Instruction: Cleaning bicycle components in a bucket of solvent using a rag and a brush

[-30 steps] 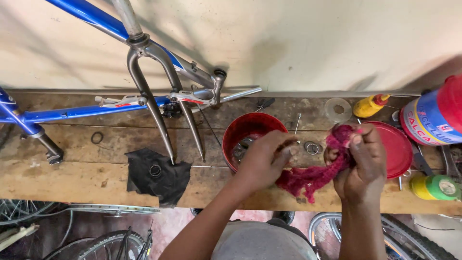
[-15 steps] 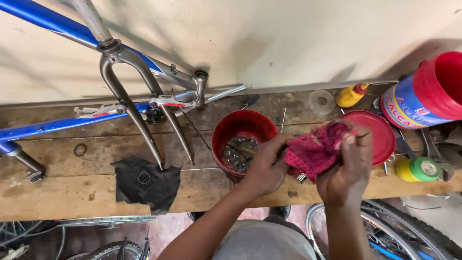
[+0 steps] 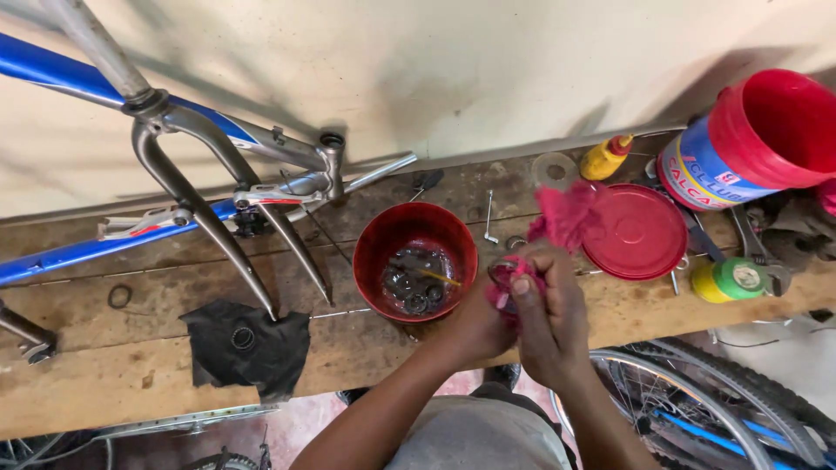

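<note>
We now have the red rag (image 3: 557, 228) bunched tighter than a moment ago, just right of the red bowl (image 3: 415, 261) at frame centre; our right hand (image 3: 550, 315) fingers pinch it around a small metal ring (image 3: 503, 268) that the left hand (image 3: 477, 324) fingers grip, so wiping continues

Not determinable: small metal part between left hand (image 3: 475, 326) and right hand (image 3: 549, 318), mostly wrapped in red rag (image 3: 562, 218); dark pieces in red bowl (image 3: 374, 252), too small to identify; bike frame (image 3: 52, 70), wheel (image 3: 697, 400) and red bucket (image 3: 784, 130), cut by frame edges.
</note>
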